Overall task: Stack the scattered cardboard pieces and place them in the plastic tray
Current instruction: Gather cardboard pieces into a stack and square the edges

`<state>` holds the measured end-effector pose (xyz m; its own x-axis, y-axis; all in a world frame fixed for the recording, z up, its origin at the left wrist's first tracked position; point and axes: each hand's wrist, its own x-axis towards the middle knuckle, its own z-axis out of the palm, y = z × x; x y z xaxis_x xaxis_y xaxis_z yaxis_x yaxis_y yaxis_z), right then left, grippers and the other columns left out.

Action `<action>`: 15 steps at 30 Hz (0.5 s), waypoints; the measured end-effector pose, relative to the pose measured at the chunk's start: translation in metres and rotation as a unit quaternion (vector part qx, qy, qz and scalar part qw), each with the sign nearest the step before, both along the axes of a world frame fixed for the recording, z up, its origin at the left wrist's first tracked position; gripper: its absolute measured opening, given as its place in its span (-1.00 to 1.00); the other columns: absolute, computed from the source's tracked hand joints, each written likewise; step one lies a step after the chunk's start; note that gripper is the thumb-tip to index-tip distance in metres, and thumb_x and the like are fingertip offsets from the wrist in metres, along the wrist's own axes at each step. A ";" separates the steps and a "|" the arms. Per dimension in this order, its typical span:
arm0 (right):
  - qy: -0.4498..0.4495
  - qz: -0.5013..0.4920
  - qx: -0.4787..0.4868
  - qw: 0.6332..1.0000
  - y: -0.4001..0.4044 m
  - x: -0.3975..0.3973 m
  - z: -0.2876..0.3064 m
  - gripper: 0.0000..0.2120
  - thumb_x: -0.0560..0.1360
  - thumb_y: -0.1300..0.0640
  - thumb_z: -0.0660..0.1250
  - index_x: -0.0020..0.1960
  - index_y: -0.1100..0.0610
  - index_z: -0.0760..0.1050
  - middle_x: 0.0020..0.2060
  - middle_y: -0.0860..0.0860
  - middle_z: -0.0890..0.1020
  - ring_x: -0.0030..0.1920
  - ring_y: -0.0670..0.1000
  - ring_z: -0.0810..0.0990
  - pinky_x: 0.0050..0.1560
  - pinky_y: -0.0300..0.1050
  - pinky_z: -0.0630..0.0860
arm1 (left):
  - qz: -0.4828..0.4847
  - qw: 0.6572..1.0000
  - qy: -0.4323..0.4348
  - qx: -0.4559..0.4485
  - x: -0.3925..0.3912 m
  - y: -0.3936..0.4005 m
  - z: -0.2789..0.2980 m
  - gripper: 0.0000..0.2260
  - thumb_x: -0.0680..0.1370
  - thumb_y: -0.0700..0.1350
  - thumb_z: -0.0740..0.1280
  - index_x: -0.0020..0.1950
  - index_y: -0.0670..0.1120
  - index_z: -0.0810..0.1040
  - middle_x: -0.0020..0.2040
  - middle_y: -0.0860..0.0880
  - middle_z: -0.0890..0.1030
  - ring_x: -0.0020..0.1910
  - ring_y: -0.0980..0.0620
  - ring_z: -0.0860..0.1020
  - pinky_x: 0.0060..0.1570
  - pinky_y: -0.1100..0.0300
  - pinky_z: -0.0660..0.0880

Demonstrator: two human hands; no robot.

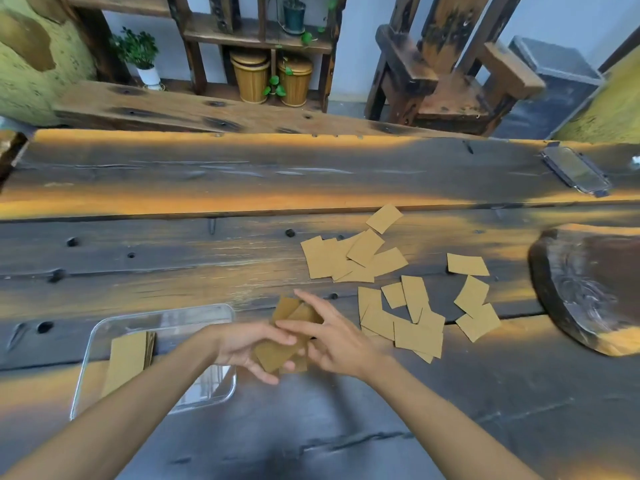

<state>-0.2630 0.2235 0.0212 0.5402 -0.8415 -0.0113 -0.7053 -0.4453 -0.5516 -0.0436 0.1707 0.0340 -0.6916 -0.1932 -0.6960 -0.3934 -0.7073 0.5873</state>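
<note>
Brown cardboard pieces (360, 261) lie scattered over the dark wooden table (173, 258), right of centre: one overlapping cluster at mid-depth, a second overlapping group (405, 323) nearer, and a few loose pieces further right. Both hands meet near the table's middle. The left hand (249, 351) cups a small bundle of pieces (277, 355) from below, fingers curled around it. The right hand (332, 337) rests over the same bundle with fingers spread and extended, steadying its uneven edges; the pieces in the bundle are fanned and not aligned. At near left sits the clear plastic tray (214, 393), partly covered by the left forearm. A neat stack of pieces (126, 358) already lies inside the tray, against its left side. A dark wooden slab (588, 289) occupies the right edge.
</note>
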 end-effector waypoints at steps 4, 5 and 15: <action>-0.033 0.002 0.028 0.999 0.031 0.010 0.013 -0.14 0.42 0.38 0.26 0.61 -0.14 0.12 0.63 -0.06 0.05 0.40 0.05 0.45 -0.02 -0.15 0.51 | -0.060 0.992 -0.089 -0.064 -0.019 0.041 -0.006 -0.74 0.56 -0.19 0.27 0.25 -0.10 0.53 0.16 -0.05 0.64 0.09 -0.05 0.66 -0.02 0.00 0.63; -0.061 -0.023 0.039 0.997 0.039 0.014 0.012 -0.13 0.43 0.40 0.24 0.61 -0.12 0.09 0.63 -0.08 0.08 0.36 0.02 0.48 0.02 -0.18 0.47 | -0.054 0.992 -0.100 -0.060 -0.024 0.051 -0.008 -0.77 0.55 -0.20 0.26 0.20 -0.10 0.52 0.10 -0.04 0.65 0.00 -0.01 0.66 -0.06 0.03 0.64; -0.227 -0.315 0.191 0.901 0.122 0.011 -0.040 -0.81 0.53 0.19 0.39 0.13 0.08 0.67 0.06 -0.01 0.66 -0.14 -0.20 0.63 -0.08 -0.43 0.48 | -0.074 0.902 -0.277 -0.322 -0.059 0.125 -0.058 -0.86 0.39 -0.08 0.17 -0.25 -0.04 0.51 -0.20 -0.08 0.63 -0.21 -0.07 0.58 -0.21 0.16 0.49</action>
<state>-0.2517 0.3454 -0.0189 -0.0215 -0.9643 -0.2641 -0.4147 0.2490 -0.8752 -0.1028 0.2952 -0.0241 -0.3237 -0.6154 -0.7187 -0.8150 -0.2044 0.5422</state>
